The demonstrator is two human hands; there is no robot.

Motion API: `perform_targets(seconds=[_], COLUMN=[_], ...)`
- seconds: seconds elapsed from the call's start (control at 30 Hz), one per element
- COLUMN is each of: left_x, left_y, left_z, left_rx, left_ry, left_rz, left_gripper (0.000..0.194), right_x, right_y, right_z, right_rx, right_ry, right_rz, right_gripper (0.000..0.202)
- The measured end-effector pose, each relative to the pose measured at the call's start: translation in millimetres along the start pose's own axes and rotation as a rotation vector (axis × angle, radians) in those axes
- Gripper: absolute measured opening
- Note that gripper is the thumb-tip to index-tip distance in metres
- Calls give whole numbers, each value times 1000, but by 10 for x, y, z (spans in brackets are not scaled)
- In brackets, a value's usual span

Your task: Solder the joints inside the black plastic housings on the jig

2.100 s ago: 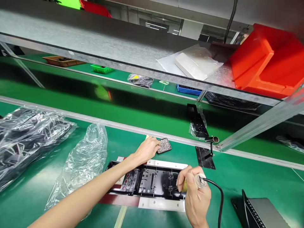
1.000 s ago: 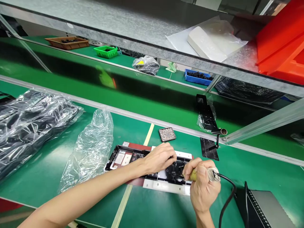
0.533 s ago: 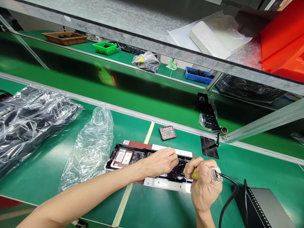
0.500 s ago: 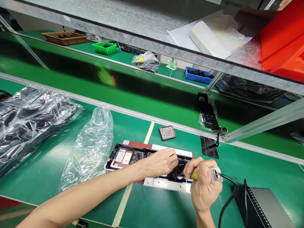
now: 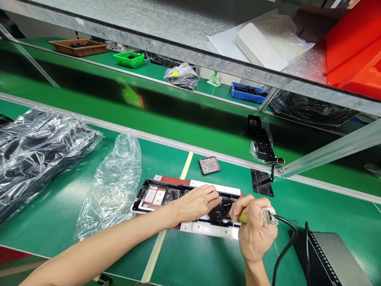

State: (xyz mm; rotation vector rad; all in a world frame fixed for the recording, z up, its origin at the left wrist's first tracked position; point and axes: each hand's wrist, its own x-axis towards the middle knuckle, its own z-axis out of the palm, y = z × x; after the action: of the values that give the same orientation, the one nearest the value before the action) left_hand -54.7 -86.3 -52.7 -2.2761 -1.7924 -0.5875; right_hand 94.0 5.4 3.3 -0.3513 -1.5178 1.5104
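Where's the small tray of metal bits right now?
Head view, right of centre: the small tray sits on the green bench, just beyond the black housing and right of the yellow tape strip.

Top shelf point(image 5: 149, 29): white block point(image 5: 258, 45) with some clear plastic point(image 5: 276, 26), red bin point(image 5: 354, 51) at our right end.
Far bench point(image 5: 205, 84): brown tray point(image 5: 79, 51), green basket point(image 5: 131, 62) and blue tray point(image 5: 245, 95), all with dark bits in them; we also spot a small clear bag point(image 5: 184, 77) with yellow showing.
Left side: big plastic-wrapped dark bundle point(image 5: 44, 147), and we've got a crumpled clear bag point(image 5: 111, 184) just beside it.
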Motion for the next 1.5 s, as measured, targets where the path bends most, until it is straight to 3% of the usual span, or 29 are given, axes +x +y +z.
perform_targets(seconds=[0.27, 0.4, 0.57, 0.7, 0.8, 1.0, 1.2, 1.33, 1.5], left_x=[-32, 11, 144, 244, 344, 531, 576, 615, 495], left_y=[3, -75, -550, -976, -1128, -1176, -1195, -1166, -974], left_z=[-8, -44, -50, 63, 190, 390, 459, 373, 69], left_rx=[-24, -87, -52, -31, -47, -50, -41, -100, -242], left_ry=[-49, -29, -42, -62, -85, -123, -141, -116, -10], left_rz=[1, -118, -430, -519, -509, -463, -499, -543, -675], left_gripper=[24, 29, 24, 30, 25, 24, 24, 20, 15], right_x=[5, -4, -10, -10, -2, 19, 2, -14, -30], right_y=[-8, -18, -8, -7, -10, -18, -6, -15, -31], right_z=[7, 14, 1, 12, 27, 38, 16, 10, 6], right_rx=[0, -10, -15, -4, 5, 15, 21, 11, 6], right_ry=[-1, 0, -2, -2, 3, 15, -7, -17, -21], right_rz=[-4, 13, 14, 8, 1, -11, -26, -21, -7], right_gripper=[21, 23, 23, 23, 23, 24, 22, 22, 22])
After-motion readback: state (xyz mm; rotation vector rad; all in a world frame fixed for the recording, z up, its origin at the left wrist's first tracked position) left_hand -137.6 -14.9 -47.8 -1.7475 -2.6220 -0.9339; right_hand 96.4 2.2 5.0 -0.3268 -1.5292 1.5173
